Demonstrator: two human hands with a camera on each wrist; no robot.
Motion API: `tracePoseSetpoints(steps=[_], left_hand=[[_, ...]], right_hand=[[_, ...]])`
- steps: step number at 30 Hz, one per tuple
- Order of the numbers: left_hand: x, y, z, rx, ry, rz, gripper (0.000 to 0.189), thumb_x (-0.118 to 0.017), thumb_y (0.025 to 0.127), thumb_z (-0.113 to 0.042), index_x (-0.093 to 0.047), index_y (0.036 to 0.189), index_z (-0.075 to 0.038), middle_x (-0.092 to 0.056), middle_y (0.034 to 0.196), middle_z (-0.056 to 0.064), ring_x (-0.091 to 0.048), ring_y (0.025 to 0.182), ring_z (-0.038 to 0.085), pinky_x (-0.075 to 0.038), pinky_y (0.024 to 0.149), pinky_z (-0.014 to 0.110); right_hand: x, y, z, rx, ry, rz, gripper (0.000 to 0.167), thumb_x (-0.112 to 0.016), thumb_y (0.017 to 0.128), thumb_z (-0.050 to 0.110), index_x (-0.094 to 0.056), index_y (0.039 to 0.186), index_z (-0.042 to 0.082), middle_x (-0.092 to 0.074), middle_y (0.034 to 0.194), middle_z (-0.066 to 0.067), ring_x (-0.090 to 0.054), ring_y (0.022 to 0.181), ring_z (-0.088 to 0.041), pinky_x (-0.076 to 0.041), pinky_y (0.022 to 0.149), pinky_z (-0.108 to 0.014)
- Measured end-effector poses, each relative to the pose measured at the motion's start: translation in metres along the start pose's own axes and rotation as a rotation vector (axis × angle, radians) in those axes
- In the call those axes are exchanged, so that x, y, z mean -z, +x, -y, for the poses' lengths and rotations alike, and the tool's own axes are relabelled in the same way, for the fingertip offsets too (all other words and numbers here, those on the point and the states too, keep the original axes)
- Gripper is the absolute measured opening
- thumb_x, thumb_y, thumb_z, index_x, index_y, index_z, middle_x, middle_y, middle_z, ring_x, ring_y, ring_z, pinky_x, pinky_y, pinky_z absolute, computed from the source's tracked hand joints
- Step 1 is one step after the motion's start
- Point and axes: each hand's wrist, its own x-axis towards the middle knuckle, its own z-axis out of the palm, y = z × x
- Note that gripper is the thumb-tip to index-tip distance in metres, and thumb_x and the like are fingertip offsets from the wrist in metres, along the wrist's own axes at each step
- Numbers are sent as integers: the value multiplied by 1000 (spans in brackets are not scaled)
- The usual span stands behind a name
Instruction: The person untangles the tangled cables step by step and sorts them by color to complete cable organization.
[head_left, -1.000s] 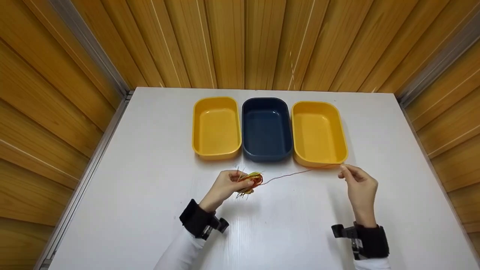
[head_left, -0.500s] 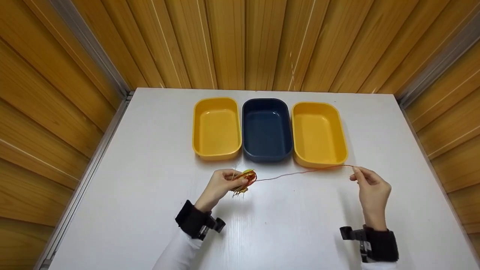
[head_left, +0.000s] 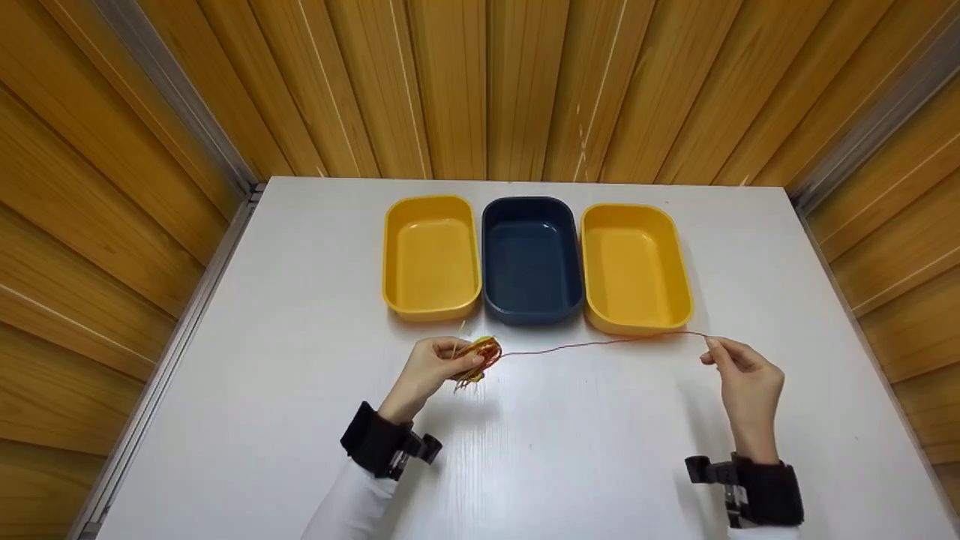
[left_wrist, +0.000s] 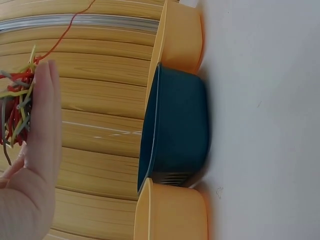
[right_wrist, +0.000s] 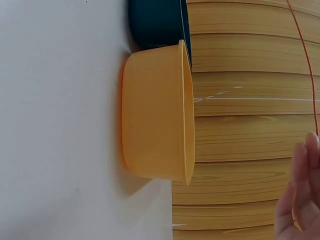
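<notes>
My left hand (head_left: 431,371) grips a tangled bundle of strings (head_left: 480,356) in red, yellow and grey between thumb and fingers. In the left wrist view the bundle (left_wrist: 17,102) shows many loose ends. One red string (head_left: 570,346) runs from it to the right, with a slight sag. My right hand (head_left: 746,390) pinches the far end of that string between thumb and fingertip, above the table's right part. The right wrist view shows the red string (right_wrist: 309,65) rising from the fingertips. Both hands are in front of the row of bins.
At the back of the white table (head_left: 315,300) stand three bins side by side: a yellow bin (head_left: 431,307), a dark blue bin (head_left: 532,311) and another yellow bin (head_left: 641,322). Wood-look panels (head_left: 450,90) enclose the back and both sides.
My hands have drawn apart: the right moved rightward, the left a little leftward with the bundle. More of the red string now stretches between them. The bins have stayed put.
</notes>
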Motion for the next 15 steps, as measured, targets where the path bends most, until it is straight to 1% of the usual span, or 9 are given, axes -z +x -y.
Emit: tracePoseSetpoints(steps=[6,10,15], left_hand=[[11,-2,0,-4,34,-51,31,-70,91,-4,-66,113,18,-77,85,0,-71,71,2,-59,70,16],[18,-4,0,-3,49,-81,31,-71,91,-5,-68,114,16,-77,84,-2,-70,71,2,-59,71,16],[21,-5,0,5,46,-99,31,-72,91,-6,-68,114,16,-78,84,-3,-70,72,2,-59,72,16]], right_hand=[[-5,-2,1,-7,-33,45,20,-67,97,5,-73,105,-12,-62,59,31,-61,65,11,-43,70,-10],[-8,-2,1,-10,-37,64,23,-67,97,5,-72,109,-14,-61,59,32,-61,65,11,-44,70,-10],[-10,-1,2,-16,-30,70,23,-67,98,6,-72,110,-14,-61,59,32,-61,65,11,-47,70,-7]])
